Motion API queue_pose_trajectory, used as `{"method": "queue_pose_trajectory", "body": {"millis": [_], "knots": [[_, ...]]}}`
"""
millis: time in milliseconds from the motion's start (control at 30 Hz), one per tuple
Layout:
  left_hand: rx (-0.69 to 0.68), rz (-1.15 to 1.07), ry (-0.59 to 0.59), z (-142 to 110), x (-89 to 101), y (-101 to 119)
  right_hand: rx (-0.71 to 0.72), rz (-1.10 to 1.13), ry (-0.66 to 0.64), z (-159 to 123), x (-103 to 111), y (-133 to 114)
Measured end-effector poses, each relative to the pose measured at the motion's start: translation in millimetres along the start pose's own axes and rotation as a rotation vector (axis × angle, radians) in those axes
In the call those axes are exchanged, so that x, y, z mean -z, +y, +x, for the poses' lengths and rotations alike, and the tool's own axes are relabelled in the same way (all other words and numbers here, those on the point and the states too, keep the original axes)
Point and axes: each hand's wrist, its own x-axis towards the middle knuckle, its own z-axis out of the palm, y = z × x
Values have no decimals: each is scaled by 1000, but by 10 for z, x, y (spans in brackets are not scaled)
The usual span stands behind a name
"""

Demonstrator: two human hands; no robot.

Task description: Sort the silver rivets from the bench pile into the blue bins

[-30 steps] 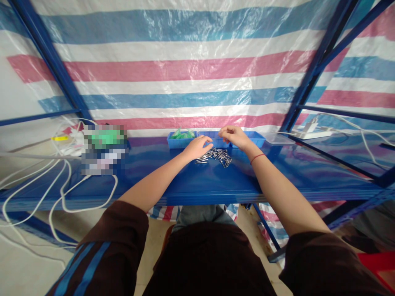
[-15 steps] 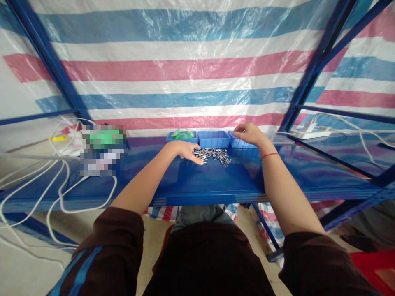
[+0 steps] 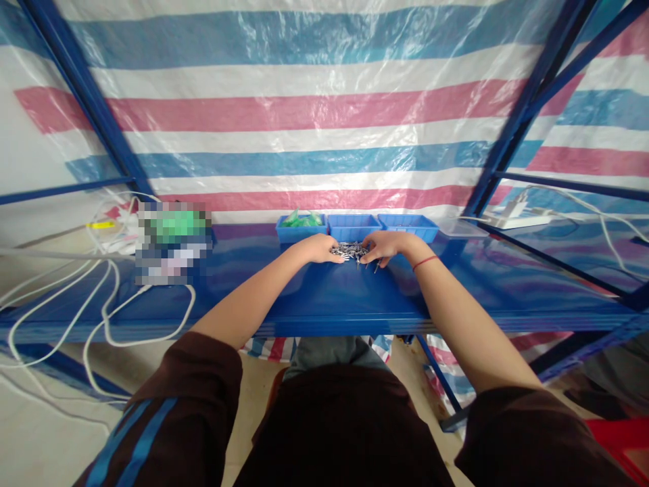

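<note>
Nearest are the wearer's dark top (image 3: 339,426) and the two bare forearms, reaching over the front edge of the blue table (image 3: 349,297). A red object (image 3: 621,439) is cut off at the lower right corner.

On the table, the small metal pieces (image 3: 351,249) lie in a loose heap between the hands, just in front of the row of bins. The left hand (image 3: 320,249) touches the heap's left end, thumb and fingers apart around it. The right hand (image 3: 388,247) curves over the right end, some pieces jutting out below its fingers; whether it is clamped on any of them I cannot tell. The palms are turned from view and the hands cover both ends of the heap, so its full extent is hidden.

To the left, white cables (image 3: 114,318) loop across the table and over its edge, beside a pixelated patch whose contents cannot be made out. A yellow item (image 3: 103,224) lies beyond.

Behind the heap stand the left bin (image 3: 301,234), with green material (image 3: 303,219) in it, the middle bin (image 3: 349,224) and the right bin (image 3: 413,232). Right of them are a clear, probably plastic, tray (image 3: 459,228) and a white power strip (image 3: 522,218). A striped sheet (image 3: 324,108) hangs behind everything.
</note>
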Motion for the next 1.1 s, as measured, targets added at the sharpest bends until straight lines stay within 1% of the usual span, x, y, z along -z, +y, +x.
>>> {"method": "queue_pose_trajectory", "body": {"millis": [167,267,433,633,833,967,1033,1100], "knots": [[-83,-13,88,56,-108,44,133,-32,108,131,-56,38],[-72,0,153,84,-169,55,190,-68,162,173,-58,66],[-37,-62,263,106,-256,82,275,-124,199,211,-31,103],[14,-75,368,114,-294,99,315,-223,257,181,1,88],[52,-96,434,113,-321,130,286,-266,316,147,21,75],[77,-118,482,100,-295,167,294,-293,347,151,28,71],[88,-127,496,94,-275,172,304,-296,362,150,33,68],[95,-134,484,92,-263,163,316,-302,389,147,38,63]]}}
